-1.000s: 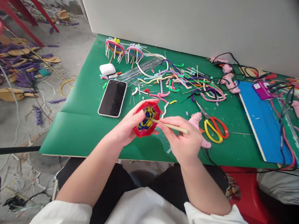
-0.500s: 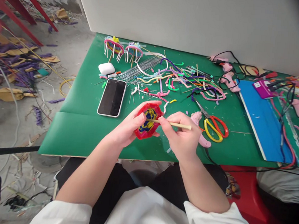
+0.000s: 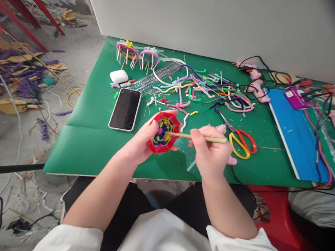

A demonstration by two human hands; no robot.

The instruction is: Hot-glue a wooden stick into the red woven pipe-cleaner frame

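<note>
My left hand (image 3: 141,141) is closed around the left rim of a small umbrella canopy (image 3: 169,138), red at the edge with yellow and blue rings inside. The canopy's hollow side is turned up toward me, and a pink spot shows near its middle. My right hand (image 3: 213,150) pinches a thin wooden stick (image 3: 186,136), held almost level. The stick's left end lies over the inside of the canopy; whether it touches there I cannot tell. Just right of my right hand lie scissors (image 3: 238,144) with yellow and orange handles. A pink glue gun (image 3: 232,160) is partly hidden behind that hand.
A phone (image 3: 125,109) and a white case (image 3: 119,76) lie left on the green table (image 3: 81,146). Two finished little umbrellas (image 3: 127,52) stand at the back. Pipe cleaner pieces (image 3: 183,103) and wires (image 3: 156,76) litter the middle. A blue board (image 3: 292,135) with cables lies right.
My right hand has moved right with the stick, whose left end is drawn away from the canopy's middle. My left thumb has shifted left, uncovering the pink spot.
</note>
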